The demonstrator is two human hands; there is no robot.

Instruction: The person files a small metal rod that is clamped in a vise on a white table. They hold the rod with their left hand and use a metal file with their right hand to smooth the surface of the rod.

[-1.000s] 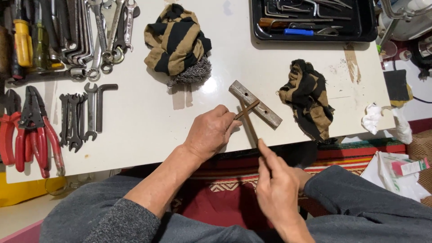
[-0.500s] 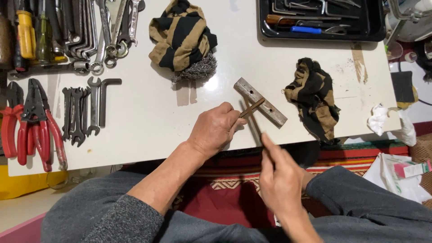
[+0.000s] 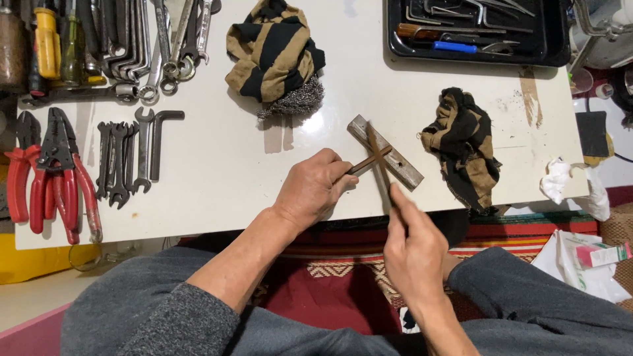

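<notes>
Your left hand [image 3: 310, 191] is closed around one end of a thin brown rod [image 3: 362, 163]. Your right hand [image 3: 415, 247] pinches a second thin brown rod [image 3: 380, 161] between its fingers [image 3: 403, 204]. Both hands are shut tight on their rods. The two rods cross like an X, right on top of a flat grey metal bar [image 3: 402, 165]. That bar lies on the white surface [image 3: 217, 178], near its front edge, between the two striped rags.

To do this well, I think you should hold the left rod very steady and only move the right one. Keep the crossing spot over the bar so it has something hard under it. Push softly and evenly, because thin rods can slip or bend. Keep your thumb away from the crossing spot so it does not get pinched.

The steel wool [image 3: 293, 99] under the bigger striped rag [image 3: 273, 46] is near if you need it. The smaller striped rag [image 3: 465, 148] is just beside the bar. The red pliers [image 3: 53, 175] and the row of spanners [image 3: 122, 158] sit well apart on the left
</notes>
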